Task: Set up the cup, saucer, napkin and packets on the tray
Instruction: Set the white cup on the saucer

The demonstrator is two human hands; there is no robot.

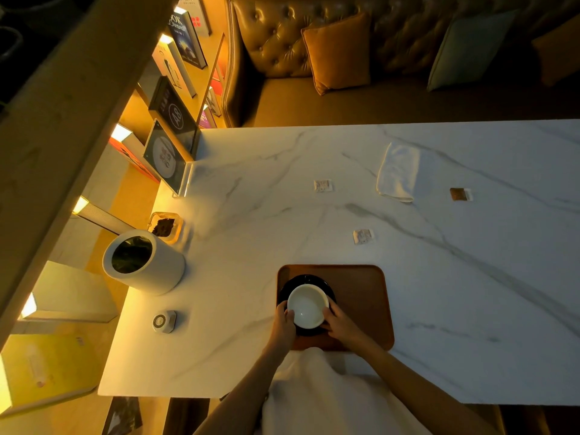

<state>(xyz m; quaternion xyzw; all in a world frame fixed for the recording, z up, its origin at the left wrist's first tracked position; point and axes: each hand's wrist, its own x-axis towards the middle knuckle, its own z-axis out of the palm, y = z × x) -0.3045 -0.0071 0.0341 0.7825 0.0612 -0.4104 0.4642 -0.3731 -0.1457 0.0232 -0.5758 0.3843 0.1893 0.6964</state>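
Observation:
A brown tray [361,296] lies near the front edge of the marble table. On its left half sits a black saucer [309,279] with a white cup [307,306] standing on it. My left hand [284,324] grips the cup's left side and my right hand [340,324] its right side. A folded white napkin [397,172] lies far back on the table. Three packets lie loose: a white one [322,185], another white one [363,236] and a brown one [459,194].
A white cylindrical bin [144,262] stands left of the tray, with a small dish of dark bits [164,227] behind it and a round call button [163,321] in front. An acrylic sign [168,158] stands at the table's far left. A leather sofa with cushions lies beyond.

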